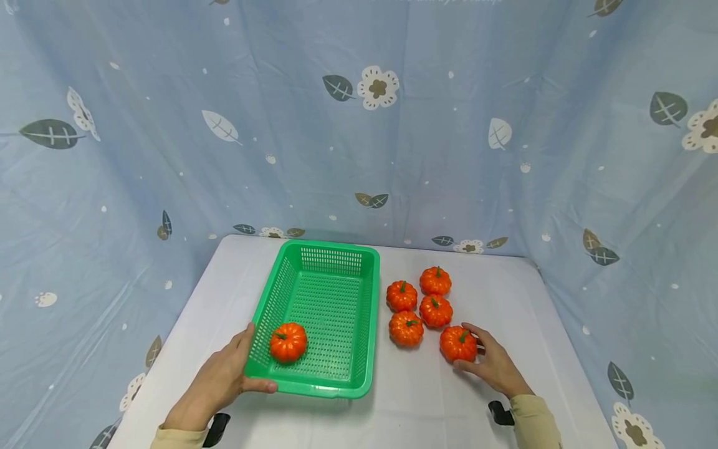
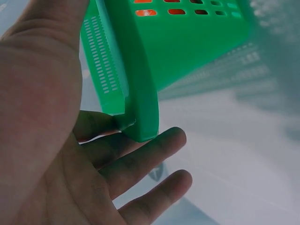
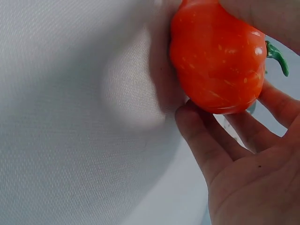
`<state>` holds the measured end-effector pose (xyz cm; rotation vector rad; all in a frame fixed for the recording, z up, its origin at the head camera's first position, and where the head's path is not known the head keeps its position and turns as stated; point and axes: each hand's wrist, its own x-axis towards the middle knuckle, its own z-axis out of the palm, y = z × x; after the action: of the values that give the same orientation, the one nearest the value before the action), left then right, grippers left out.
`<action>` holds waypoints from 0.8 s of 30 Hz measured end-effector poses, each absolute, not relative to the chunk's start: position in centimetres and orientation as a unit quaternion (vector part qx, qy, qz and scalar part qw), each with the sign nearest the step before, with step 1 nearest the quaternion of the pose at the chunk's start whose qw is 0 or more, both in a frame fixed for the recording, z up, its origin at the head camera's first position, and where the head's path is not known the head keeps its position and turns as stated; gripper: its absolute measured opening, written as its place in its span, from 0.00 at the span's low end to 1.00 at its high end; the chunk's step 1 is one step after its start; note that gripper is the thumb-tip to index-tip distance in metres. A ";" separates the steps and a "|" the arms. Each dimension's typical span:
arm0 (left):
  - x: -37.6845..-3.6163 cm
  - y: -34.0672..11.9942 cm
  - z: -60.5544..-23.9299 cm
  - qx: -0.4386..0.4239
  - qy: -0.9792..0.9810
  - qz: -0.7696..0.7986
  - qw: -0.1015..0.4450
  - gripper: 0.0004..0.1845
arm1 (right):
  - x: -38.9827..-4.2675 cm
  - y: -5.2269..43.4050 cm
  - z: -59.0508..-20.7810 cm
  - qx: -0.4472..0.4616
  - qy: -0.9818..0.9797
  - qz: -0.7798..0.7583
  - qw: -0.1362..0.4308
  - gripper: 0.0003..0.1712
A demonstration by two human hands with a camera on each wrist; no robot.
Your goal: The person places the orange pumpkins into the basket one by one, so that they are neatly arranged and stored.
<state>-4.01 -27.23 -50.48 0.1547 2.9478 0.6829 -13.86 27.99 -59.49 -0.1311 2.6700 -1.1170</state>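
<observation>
My left hand (image 1: 221, 377) is at the near left corner of a green plastic basket (image 1: 367, 312), thumb along the front side and fingers along the left side. In the left wrist view its fingers (image 2: 145, 164) are extended, some touching the basket's rim (image 2: 145, 108). One small orange pumpkin (image 1: 288, 342) with a green stem sits inside, near that corner. On the right, my right hand (image 1: 493, 362) holds another orange pumpkin (image 1: 458, 343) between thumb and fingers. In the right wrist view, fingertips (image 3: 190, 117) touch this pumpkin (image 3: 218, 61) low on its side, close to the white tabletop.
Several more pumpkins (image 1: 406, 329) cluster on the white table (image 1: 415, 399) between the basket and my right hand. A blue curtain (image 1: 314, 143) with leaf and flower prints hangs behind the table and at both sides.
</observation>
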 end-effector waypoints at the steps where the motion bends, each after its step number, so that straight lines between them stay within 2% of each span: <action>1: -4.0 -27.2 -50.5 0.050 0.971 0.225 0.058 0.74 | -13.9 28.0 -59.4 -0.045 0.914 -0.386 0.121 0.56; 24: -4.0 -27.0 -50.3 0.027 0.966 0.241 0.086 0.76 | -13.7 28.7 -58.5 -0.026 0.912 -0.400 0.093 0.56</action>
<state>-4.04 -26.99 -50.34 0.0804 2.8803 0.7185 -13.68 28.73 -58.47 -0.0777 2.7066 -1.1863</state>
